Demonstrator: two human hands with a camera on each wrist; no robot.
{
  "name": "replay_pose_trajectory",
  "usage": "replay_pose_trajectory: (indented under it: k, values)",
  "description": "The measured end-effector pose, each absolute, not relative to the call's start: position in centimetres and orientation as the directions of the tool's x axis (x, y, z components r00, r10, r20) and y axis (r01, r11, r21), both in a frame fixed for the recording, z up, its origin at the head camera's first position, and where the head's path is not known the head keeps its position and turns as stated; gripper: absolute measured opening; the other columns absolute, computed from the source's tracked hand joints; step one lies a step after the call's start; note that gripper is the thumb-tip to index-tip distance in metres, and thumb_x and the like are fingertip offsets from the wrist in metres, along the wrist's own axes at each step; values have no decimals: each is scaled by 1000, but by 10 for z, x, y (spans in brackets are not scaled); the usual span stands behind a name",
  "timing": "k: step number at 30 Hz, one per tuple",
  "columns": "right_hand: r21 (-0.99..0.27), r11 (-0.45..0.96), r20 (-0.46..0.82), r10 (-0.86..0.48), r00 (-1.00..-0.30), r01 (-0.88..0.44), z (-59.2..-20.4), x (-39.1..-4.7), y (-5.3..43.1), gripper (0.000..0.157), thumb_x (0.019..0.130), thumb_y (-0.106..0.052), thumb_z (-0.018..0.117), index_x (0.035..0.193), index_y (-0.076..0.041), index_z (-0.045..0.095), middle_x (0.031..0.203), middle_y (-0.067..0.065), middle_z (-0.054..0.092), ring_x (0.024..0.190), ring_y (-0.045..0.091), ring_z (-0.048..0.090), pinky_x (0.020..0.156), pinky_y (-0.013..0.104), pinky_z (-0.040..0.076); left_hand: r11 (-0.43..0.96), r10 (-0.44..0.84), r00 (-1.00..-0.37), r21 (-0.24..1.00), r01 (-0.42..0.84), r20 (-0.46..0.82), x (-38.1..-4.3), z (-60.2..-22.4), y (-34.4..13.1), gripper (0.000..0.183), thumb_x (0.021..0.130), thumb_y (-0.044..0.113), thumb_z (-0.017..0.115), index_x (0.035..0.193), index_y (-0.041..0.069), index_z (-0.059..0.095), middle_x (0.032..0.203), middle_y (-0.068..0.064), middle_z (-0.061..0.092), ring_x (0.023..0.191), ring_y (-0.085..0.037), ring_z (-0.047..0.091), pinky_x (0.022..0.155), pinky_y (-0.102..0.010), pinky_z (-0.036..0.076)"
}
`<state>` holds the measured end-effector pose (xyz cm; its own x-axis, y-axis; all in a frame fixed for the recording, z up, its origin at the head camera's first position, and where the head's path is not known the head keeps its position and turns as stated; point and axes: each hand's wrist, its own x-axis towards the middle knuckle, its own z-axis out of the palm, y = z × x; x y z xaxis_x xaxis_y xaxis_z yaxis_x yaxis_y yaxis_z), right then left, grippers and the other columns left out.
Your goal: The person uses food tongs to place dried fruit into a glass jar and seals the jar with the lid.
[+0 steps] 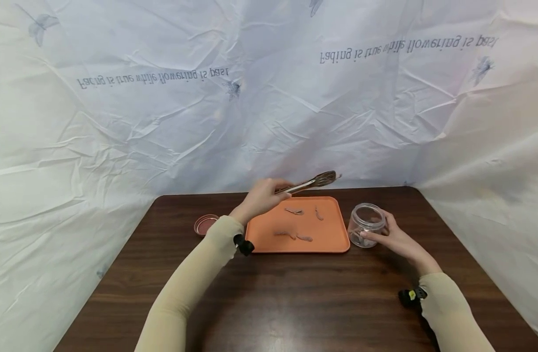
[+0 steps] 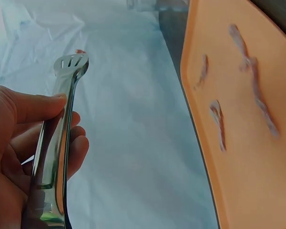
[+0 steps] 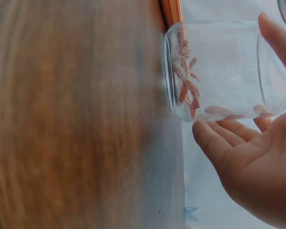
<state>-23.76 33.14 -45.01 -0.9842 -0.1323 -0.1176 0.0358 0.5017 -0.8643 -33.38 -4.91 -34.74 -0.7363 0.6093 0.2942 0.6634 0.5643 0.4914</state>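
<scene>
In the head view my left hand grips metal tongs above the far edge of an orange tray. A small bit of a reddish strip shows at the slotted tips of the tongs in the left wrist view. Several thin, pale brown dried strips lie apart on the tray. My right hand holds a clear, lidless jar by its side, thumb in front and fingers behind. Through its wall, several brown strips appear at the bottom in the right wrist view.
A round reddish lid lies left of the tray, partly behind my left forearm. All this stands on a dark wooden table. White printed sheeting hangs close behind the table's far edge and along both sides.
</scene>
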Motion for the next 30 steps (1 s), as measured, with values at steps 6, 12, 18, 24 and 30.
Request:
replay_pose_trajectory:
  k: [6,12,18,24,30]
  values:
    - [-868,495,-121,-130,-984,41,-453,-239,331,112,97,-39,69,158,-10,-20,160,37,4,145,57,9,106,73,24,533,657,-694,469,704,294,-330,-342,-19,35,101,22,66,135,15,66,131,-2,67,117,-17,64,96,-34,51]
    - [-869,493,-120,-130,-984,40,-452,-237,330,110,98,-37,68,158,-10,-20,160,36,4,146,57,8,106,72,24,496,705,-651,462,735,280,-322,-341,5,35,101,23,65,135,17,66,129,-1,68,97,-6,69,91,-28,52]
    - [-866,499,-105,-131,-986,26,-451,-237,329,109,98,-38,68,159,-10,-18,159,37,7,145,57,11,105,72,26,489,740,-625,440,753,248,-315,-351,20,35,101,24,65,136,17,65,119,0,72,58,1,61,78,-23,51]
    - [-858,512,-103,-124,-987,25,-451,-237,329,108,98,-38,68,159,-10,-17,159,37,6,144,58,11,105,72,26,467,758,-618,487,738,210,-312,-362,26,37,101,20,64,138,20,64,83,13,73,62,7,60,60,-22,45]
    - [-859,510,-114,-122,-986,36,-452,-237,328,108,98,-39,67,159,-11,-17,160,36,2,144,58,10,106,72,25,440,772,-596,490,753,222,-311,-370,28,36,100,20,66,136,21,65,79,17,67,60,5,56,60,-20,45]
